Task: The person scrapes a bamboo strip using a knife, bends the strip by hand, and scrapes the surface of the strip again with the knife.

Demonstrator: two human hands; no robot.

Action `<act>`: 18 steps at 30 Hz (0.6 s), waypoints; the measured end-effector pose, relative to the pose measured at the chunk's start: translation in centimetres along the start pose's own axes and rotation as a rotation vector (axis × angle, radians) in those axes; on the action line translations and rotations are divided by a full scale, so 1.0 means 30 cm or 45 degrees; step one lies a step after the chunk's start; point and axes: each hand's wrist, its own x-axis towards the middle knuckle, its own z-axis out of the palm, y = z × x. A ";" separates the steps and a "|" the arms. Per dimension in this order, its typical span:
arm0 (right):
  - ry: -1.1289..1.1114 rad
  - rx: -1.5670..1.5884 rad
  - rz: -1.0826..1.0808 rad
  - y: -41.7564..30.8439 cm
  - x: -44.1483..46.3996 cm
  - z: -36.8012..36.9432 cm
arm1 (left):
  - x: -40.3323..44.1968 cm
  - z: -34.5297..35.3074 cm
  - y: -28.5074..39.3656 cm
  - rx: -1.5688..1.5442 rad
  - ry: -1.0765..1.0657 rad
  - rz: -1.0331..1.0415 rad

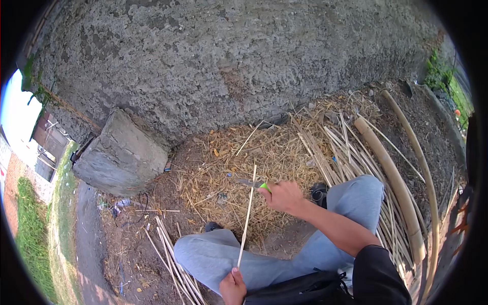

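My left hand (233, 287) is closed around the lower end of a thin, pale bamboo strip (247, 223), close to my left thigh. The strip slants upward, away from me. In my right hand (286, 197) is a knife (246, 182) with a bright green handle, mostly covered by my fingers. Its blade points left and crosses the strip a little below the far tip. Whether the edge bites into the strip cannot be made out. Both forearms are over my legs in grey trousers (208, 254).
Shavings (254, 152) litter the ground before me. Split strips (376, 188) and thick bamboo poles (391, 173) lie to the right. More strips (175, 264) lie at the left. A rough wall (254, 61) rises ahead, with a stone block (122, 152) beside it.
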 end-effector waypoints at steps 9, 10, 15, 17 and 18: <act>-0.052 -0.103 0.357 0.234 0.075 0.018 | -0.058 -0.047 -0.004 0.065 -0.078 -0.080; -0.029 -0.100 0.357 0.257 0.075 0.012 | -0.057 -0.060 -0.006 -0.047 0.000 -0.109; -0.017 -0.019 0.365 0.121 0.053 -0.022 | -0.037 -0.028 -0.035 -0.213 0.099 0.004; -0.106 0.001 0.350 0.092 0.033 -0.039 | -0.037 -0.033 -0.027 -0.145 0.021 -0.031; -0.155 0.124 0.402 0.072 0.032 -0.076 | -0.041 -0.034 -0.032 -0.142 0.019 -0.038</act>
